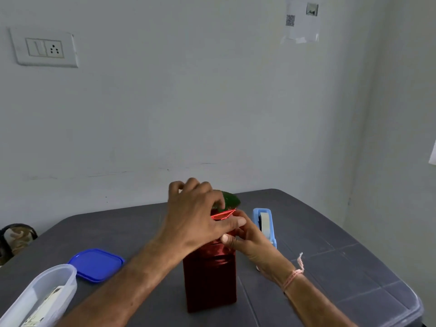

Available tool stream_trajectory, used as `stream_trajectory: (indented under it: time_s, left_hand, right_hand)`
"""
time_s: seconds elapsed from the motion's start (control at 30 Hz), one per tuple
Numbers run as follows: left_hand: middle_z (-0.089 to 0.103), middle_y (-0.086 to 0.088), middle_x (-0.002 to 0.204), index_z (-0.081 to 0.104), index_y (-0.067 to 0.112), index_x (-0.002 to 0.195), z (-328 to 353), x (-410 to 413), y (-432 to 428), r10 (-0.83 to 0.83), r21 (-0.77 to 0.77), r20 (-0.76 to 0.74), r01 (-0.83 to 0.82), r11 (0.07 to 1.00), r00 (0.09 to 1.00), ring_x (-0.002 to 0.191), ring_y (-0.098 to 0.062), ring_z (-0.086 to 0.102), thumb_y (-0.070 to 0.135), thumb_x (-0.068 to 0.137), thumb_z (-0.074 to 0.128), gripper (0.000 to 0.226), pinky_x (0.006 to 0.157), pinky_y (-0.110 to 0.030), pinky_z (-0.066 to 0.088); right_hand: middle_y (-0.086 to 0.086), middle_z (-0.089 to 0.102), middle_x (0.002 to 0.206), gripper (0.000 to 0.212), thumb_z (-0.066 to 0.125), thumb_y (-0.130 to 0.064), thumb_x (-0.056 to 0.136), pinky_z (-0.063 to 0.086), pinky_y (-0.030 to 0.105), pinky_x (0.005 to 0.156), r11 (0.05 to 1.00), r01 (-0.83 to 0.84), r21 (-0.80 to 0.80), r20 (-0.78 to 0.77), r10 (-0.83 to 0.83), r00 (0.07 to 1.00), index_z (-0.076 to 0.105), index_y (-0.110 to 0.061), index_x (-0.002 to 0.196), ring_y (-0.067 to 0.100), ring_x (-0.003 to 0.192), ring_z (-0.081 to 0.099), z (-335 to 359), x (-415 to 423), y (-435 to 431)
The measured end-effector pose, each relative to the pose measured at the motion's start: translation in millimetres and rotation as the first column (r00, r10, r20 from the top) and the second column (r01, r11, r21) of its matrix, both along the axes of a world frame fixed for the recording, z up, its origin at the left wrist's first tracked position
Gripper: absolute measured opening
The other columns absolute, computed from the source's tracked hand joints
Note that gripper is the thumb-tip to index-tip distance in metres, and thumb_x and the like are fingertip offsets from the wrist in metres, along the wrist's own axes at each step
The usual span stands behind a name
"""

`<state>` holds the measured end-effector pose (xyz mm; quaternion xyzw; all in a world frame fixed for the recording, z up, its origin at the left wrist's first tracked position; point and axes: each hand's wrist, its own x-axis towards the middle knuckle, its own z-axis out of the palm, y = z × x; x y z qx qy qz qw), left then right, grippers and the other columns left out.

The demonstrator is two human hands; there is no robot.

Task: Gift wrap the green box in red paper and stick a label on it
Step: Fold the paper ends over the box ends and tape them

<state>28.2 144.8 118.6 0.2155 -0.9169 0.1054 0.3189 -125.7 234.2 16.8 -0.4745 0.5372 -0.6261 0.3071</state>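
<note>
The green box (230,198) stands upright in the middle of the grey table (330,256), its sides covered in shiny red paper (210,279). Only its green top shows. My left hand (198,215) lies over the top of the box, fingers curled over the far edge and thumb pressing the red flap. My right hand (245,234) pinches the folded red paper edge at the box's upper right side. A pink thread is tied round my right wrist.
A light blue tape dispenser (264,225) stands just right of the box. A blue lid (96,264) lies to the left, and a clear plastic container (40,296) holding printed cards sits at the front left. A wall stands close behind the table.
</note>
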Motion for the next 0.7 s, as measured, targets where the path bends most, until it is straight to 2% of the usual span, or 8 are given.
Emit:
stream_trajectory:
  time_s: [0.1, 0.23, 0.3, 0.4, 0.47, 0.57, 0.63, 0.7]
  left_hand:
    - [0.065, 0.017, 0.076, 0.070, 0.034, 0.084, 17.5, -20.7, 10.3, -0.005, 0.073, 0.177, -0.008, 0.997, 0.984, 0.082, -0.004, 0.056, 0.086, 0.077, 0.047, 0.057, 0.095, -0.040, 0.035]
    - [0.068, 0.016, 0.066, 0.073, 0.026, 0.070, 40.3, -33.7, 7.7, -0.117, 0.311, 0.179, 0.056, 0.949, 0.977, 0.069, -0.003, 0.062, 0.044, 0.084, 0.065, 0.024, 0.079, -0.033, 0.048]
    - [0.067, 0.020, 0.061, 0.073, 0.027, 0.063, 48.4, -34.6, 3.3, -0.157, 0.488, 0.193, 0.044, 0.872, 0.968, 0.069, -0.004, 0.064, 0.040, 0.082, 0.070, 0.023, 0.069, -0.028, 0.050]
    - [0.073, 0.017, 0.073, 0.076, 0.030, 0.073, 43.8, -36.9, -0.4, -0.166, 0.567, 0.178, 0.037, 0.823, 0.970, 0.077, -0.005, 0.070, 0.048, 0.080, 0.073, 0.020, 0.078, -0.033, 0.058]
    - [0.076, 0.012, 0.077, 0.076, 0.029, 0.089, 40.6, -39.2, 0.3, -0.216, 0.589, 0.085, 0.126, 0.798, 0.973, 0.079, -0.004, 0.071, 0.034, 0.085, 0.073, 0.008, 0.085, -0.036, 0.059]
    - [0.079, 0.010, 0.095, 0.072, 0.026, 0.107, 49.5, -37.5, -1.8, -0.322, 0.692, -0.217, 0.378, 0.615, 0.921, 0.092, -0.005, 0.072, 0.020, 0.098, 0.063, 0.015, 0.091, -0.030, 0.056]
    - [0.075, 0.013, 0.106, 0.071, 0.029, 0.111, 57.0, -34.4, -14.2, -0.315, 0.607, -0.252, 0.403, 0.684, 0.915, 0.100, -0.004, 0.068, 0.024, 0.097, 0.067, 0.015, 0.091, -0.026, 0.053]
    - [0.069, 0.014, 0.114, 0.069, 0.033, 0.117, 60.4, -30.8, -30.5, -0.295, 0.543, -0.105, 0.303, 0.783, 0.950, 0.105, -0.006, 0.063, 0.030, 0.089, 0.078, 0.030, 0.090, -0.028, 0.051]
  right_hand:
    - [-0.003, 0.063, 0.137, 0.060, 0.079, -0.017, 0.089, 0.057, 0.028, 0.091, 1.000, 0.000, -0.003, -0.019, 0.000, 1.000, 0.050, -0.033, 0.139, 0.011, 0.128, 0.060, -0.9, 0.3, 3.5]
    - [-0.001, 0.059, 0.137, 0.072, 0.085, -0.028, 0.084, 0.058, 0.041, 0.098, 1.000, 0.015, 0.008, -0.070, -0.015, 0.997, 0.045, -0.038, 0.142, 0.016, 0.130, 0.057, -4.4, -3.3, 8.4]
    - [-0.002, 0.059, 0.135, 0.073, 0.086, -0.028, 0.083, 0.058, 0.041, 0.098, 1.000, 0.023, 0.008, -0.083, -0.022, 0.996, 0.045, -0.039, 0.142, 0.015, 0.128, 0.058, -3.9, -3.5, 8.7]
    - [-0.003, 0.060, 0.135, 0.073, 0.086, -0.030, 0.082, 0.058, 0.041, 0.099, 1.000, 0.029, 0.012, -0.101, -0.027, 0.995, 0.045, -0.039, 0.141, 0.013, 0.127, 0.059, -3.1, -3.9, 10.1]
    - [-0.005, 0.061, 0.135, 0.074, 0.087, -0.034, 0.080, 0.057, 0.041, 0.101, 0.999, 0.030, 0.012, -0.100, -0.028, 0.995, 0.045, -0.038, 0.140, 0.013, 0.128, 0.059, -4.0, -4.1, 11.0]
    - [-0.008, 0.062, 0.135, 0.077, 0.088, -0.036, 0.078, 0.056, 0.041, 0.102, 0.999, 0.029, 0.024, -0.098, -0.027, 0.995, 0.043, -0.037, 0.140, 0.011, 0.128, 0.059, -5.6, -6.5, 13.9]
    - [-0.009, 0.061, 0.135, 0.079, 0.088, -0.036, 0.078, 0.056, 0.038, 0.101, 0.999, 0.022, 0.040, -0.097, -0.019, 0.995, 0.041, -0.039, 0.141, 0.010, 0.128, 0.057, -4.9, -8.3, 15.1]
    - [-0.008, 0.060, 0.135, 0.079, 0.088, -0.035, 0.077, 0.057, 0.034, 0.098, 0.999, 0.012, 0.052, -0.093, -0.007, 0.996, 0.041, -0.040, 0.140, 0.010, 0.129, 0.056, -4.1, -9.1, 15.3]
